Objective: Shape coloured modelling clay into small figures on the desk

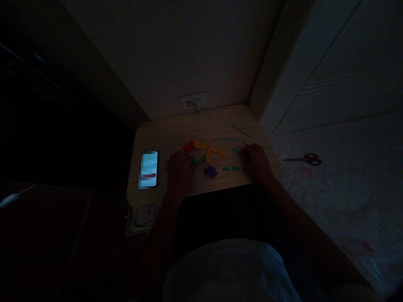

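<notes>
The light is dim. My left hand (181,170) lies on the small wooden table (170,131), its fingers slightly apart, beside red clay (188,146) and green clay pieces (194,161). Close by are an orange clay piece (200,145), a forked orange strip (217,151) and a purple clump of little balls (210,171). My right hand (258,162) rests at the table's right side with curled fingers. A thin blue clay tool (236,150) pokes out from its fingertips; the grip itself is partly hidden. Two green leaf-shaped pieces (235,168) lie left of that hand.
Two more thin blue sticks (242,131) lie toward the back right of the table. A lit phone (148,170) is on the left. Scissors (310,159) rest on the pale floor covering at right. Behind the table is a wall socket (193,101).
</notes>
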A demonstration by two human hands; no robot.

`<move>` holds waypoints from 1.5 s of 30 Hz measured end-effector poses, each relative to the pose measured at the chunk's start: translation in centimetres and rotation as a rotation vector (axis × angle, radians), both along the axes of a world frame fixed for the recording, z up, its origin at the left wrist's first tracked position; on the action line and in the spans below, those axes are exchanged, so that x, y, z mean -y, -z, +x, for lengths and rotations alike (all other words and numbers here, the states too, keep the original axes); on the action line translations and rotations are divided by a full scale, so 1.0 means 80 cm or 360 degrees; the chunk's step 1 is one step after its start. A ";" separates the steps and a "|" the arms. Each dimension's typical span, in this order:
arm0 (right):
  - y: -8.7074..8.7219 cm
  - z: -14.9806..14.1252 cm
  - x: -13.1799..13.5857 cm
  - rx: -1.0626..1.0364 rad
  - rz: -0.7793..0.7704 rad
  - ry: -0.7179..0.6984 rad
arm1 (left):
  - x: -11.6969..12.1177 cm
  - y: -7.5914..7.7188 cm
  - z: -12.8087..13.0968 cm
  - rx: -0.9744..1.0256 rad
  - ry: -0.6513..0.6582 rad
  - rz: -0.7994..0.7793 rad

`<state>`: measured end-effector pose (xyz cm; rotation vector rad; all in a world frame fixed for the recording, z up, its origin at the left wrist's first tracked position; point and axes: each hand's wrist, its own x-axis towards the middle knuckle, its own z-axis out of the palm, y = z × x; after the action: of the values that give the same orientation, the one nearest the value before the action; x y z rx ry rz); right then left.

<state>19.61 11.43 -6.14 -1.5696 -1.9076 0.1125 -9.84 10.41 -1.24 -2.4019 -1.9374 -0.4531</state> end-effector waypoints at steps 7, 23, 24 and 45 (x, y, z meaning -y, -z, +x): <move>-0.011 0.000 -0.002 0.0141 -0.0001 0.0041 | 0.000 0.009 -0.006 0.0516 -0.0007 -0.0002; -0.100 -0.094 0.079 -0.1104 -0.0178 -0.0679 | 0.055 -0.020 0.059 0.2391 -0.0062 -0.0477; -0.097 -0.095 0.080 -0.1143 -0.0192 -0.0674 | 0.056 -0.019 0.059 0.2400 -0.0057 -0.0501; -0.070 -0.109 0.077 -0.1296 -0.0086 -0.0358 | 0.061 -0.017 0.068 0.2236 0.0038 -0.0653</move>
<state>10.92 5.26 -0.51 -1.0780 -1.4079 0.7782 -4.41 5.53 0.15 -2.4723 -2.4697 -2.4584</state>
